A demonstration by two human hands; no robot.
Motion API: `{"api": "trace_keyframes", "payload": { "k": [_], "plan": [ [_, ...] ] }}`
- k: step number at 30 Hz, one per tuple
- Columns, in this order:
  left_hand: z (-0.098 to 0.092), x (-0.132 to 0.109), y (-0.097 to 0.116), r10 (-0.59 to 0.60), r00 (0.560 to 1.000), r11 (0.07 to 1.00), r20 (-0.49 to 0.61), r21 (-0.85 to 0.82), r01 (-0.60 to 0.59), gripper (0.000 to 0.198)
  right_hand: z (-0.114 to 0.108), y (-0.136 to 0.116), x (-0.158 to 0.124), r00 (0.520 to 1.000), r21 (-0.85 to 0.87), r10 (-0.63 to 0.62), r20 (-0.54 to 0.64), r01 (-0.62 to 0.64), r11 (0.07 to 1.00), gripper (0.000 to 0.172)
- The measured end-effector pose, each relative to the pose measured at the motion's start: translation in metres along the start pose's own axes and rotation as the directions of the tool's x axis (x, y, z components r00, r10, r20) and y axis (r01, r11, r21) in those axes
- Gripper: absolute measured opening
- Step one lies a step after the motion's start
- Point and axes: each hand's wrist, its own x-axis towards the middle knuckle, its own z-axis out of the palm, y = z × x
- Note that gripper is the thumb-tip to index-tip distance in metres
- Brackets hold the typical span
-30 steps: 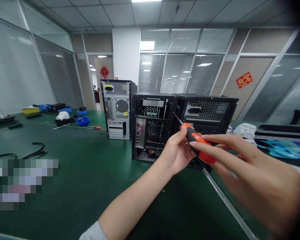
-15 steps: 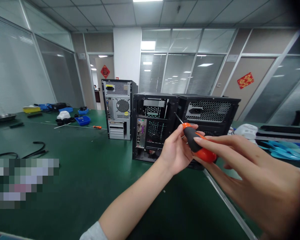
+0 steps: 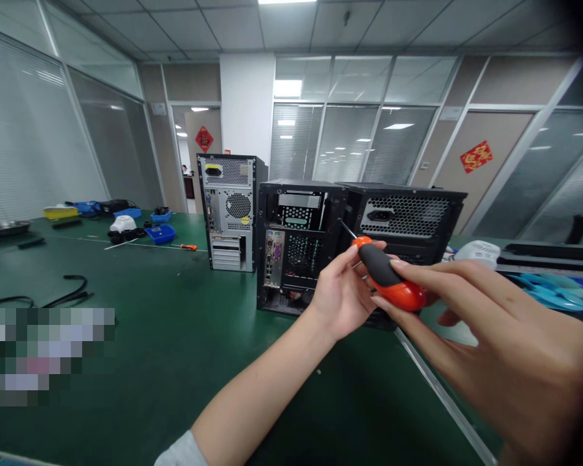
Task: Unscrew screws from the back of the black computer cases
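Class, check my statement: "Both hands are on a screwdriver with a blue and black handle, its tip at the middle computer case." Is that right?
Not quite: the screwdriver has an orange and black handle, not blue and black, as the head view shows. Left hand and right hand are on it, its tip at the middle computer case.

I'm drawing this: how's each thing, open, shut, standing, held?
Screwdriver: held, tilted
Right hand: gripping screwdriver
Left hand: at screwdriver's front, grip unclear
Middle case: upright, rear partly open
Left case: upright
Right case: upright, partly hidden
Left door: open
Right door: appears shut
Ceiling light: lit
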Motion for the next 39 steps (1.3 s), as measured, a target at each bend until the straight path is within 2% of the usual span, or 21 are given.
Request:
{"api": "trace_keyframes", "payload": {
  "k": [7,15,20,27,39],
  "plan": [
    [-0.003,0.003,-0.003,-0.006,1.000,1.000,0.000,0.004,0.006,0.029,0.000,0.002,-0.002,0.998,-0.013,0.049,0.028,-0.048,0.999,0.029],
    [-0.004,0.005,-0.005,-0.007,1.000,1.000,-0.009,0.000,0.007,0.027,0.002,0.000,-0.003,1.000,-0.092,0.023,-0.008,-0.024,0.996,0.028],
    [-0.003,0.005,-0.005,-0.001,1.000,1.000,-0.016,0.012,0.001,0.027,0.003,-0.001,-0.001,1.000,-0.058,0.026,-0.015,-0.027,0.998,0.022],
    [-0.002,0.005,-0.006,0.021,0.999,0.999,-0.030,0.029,-0.020,0.025,0.004,-0.003,-0.001,0.994,0.000,0.105,-0.034,-0.105,0.995,0.019],
    [-0.001,0.005,-0.005,0.008,0.999,1.000,-0.031,0.020,-0.008,0.027,0.002,-0.012,0.001,0.979,-0.071,0.198,-0.052,-0.202,0.977,0.031]
  ]
}}
